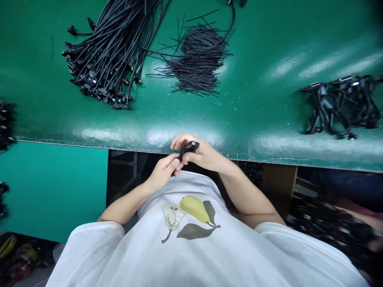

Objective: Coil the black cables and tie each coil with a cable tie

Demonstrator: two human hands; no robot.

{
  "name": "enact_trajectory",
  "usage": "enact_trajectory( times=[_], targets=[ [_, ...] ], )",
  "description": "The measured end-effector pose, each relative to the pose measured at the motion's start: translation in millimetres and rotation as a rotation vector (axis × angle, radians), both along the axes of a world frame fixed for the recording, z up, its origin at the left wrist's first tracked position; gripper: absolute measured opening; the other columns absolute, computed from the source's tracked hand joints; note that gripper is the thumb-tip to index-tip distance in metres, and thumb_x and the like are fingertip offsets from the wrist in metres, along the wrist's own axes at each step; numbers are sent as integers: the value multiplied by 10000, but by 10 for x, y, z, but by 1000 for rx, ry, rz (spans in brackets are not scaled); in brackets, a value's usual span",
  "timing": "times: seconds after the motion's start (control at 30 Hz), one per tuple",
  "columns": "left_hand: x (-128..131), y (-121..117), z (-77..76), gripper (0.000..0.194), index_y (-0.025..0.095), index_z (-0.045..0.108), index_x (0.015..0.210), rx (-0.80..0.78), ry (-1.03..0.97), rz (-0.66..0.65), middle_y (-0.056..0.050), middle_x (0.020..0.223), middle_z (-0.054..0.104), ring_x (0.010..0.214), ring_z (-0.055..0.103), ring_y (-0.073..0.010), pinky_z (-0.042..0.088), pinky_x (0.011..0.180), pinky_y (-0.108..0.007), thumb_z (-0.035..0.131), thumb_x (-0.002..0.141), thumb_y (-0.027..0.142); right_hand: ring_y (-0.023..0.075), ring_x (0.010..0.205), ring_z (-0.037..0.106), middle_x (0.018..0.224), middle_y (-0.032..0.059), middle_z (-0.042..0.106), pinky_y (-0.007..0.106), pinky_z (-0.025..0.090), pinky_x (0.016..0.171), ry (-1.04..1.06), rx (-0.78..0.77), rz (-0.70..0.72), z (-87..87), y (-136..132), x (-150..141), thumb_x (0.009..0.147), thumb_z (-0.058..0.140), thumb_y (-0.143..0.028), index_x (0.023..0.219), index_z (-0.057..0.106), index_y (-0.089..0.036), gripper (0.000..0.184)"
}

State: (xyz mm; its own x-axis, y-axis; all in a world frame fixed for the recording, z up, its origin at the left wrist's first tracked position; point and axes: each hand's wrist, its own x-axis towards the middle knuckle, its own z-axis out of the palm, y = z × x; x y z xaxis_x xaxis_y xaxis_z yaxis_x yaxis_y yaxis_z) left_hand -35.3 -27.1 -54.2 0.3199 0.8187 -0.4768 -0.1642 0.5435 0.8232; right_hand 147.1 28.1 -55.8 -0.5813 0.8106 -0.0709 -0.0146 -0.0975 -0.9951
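Note:
Just in front of my body, at the table's near edge, both hands meet on a small folded black cable point(189, 148) with a plug end showing. My left hand point(166, 167) pinches its lower part between thumb and fingers. My right hand point(194, 153) curls round the upper part, the fingers bent over it and the plug lying against the hand. Beyond my hands lies a heap of short black ties point(199, 59). To its left spreads a large bunch of black cables point(110, 52) with connectors at their near ends.
Coiled, bundled black cables point(344, 105) lie at the right of the green table point(254, 119). More dark connectors point(4, 123) sit at the far left edge. Below right, under the table, is a blurred pile of black cables point(329, 229). A green panel point(54, 187) stands at lower left.

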Motion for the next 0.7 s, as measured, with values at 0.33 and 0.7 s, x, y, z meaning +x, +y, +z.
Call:
enact_trajectory(
  times=[0.33,0.7],
  targets=[
    [-19,337,65,327,90,720,996,-224,-295,231,27,679,493,505,393,-19,334,473,-170,790,765,311,282,936,612,967,135,653,439,484,869,-1086,512,-506,-457,1142,749,932,544,-371,913,611,-192,192],
    [39,223,177,483,160,654,1177,-132,-309,115,53,660,478,492,359,-34,325,487,-187,775,778,405,127,626,596,850,22,658,282,499,640,-338,245,-302,-49,67,241,907,567,-289,1000,664,-204,159]
  ],
)
